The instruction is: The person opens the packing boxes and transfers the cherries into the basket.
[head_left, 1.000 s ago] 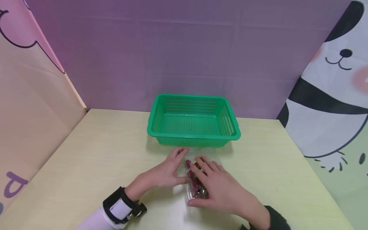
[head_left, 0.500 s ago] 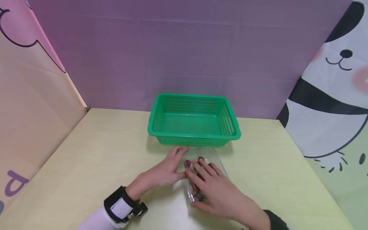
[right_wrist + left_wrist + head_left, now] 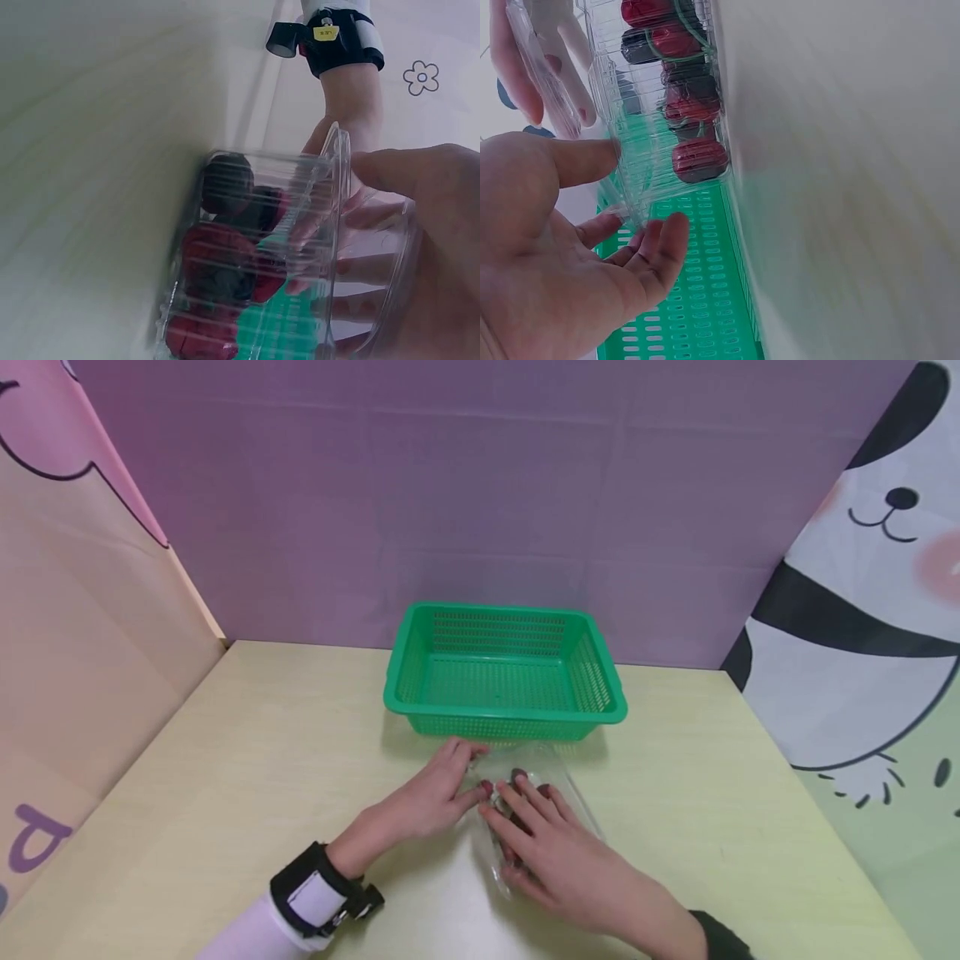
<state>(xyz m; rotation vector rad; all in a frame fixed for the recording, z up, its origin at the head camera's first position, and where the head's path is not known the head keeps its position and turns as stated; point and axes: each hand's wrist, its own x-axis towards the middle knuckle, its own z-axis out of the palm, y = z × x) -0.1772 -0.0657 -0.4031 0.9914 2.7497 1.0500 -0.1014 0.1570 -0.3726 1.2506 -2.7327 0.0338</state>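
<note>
A clear plastic clamshell box of dark red fruits, cherries by their look, with thin green stems, lies on the table. My left hand holds its far left corner, thumb at the rim and fingers bent round the end. From above, my right hand rests spread over the lid, fingers nearly straight, with its thumb at the near rim. In the right wrist view the lid stands slightly apart from the box's rim. Much of the fruit is hidden under the right hand in the head view.
A green plastic basket with slotted walls stands just beyond the box, with nothing in it. The pale wooden table ends at a purple cloth backdrop. Printed cloths hang at both sides.
The near end of the box has swung slightly right, and the lid's right edge shows farther right. My right hand has shifted a little over it; my left thumb has moved up along the side.
</note>
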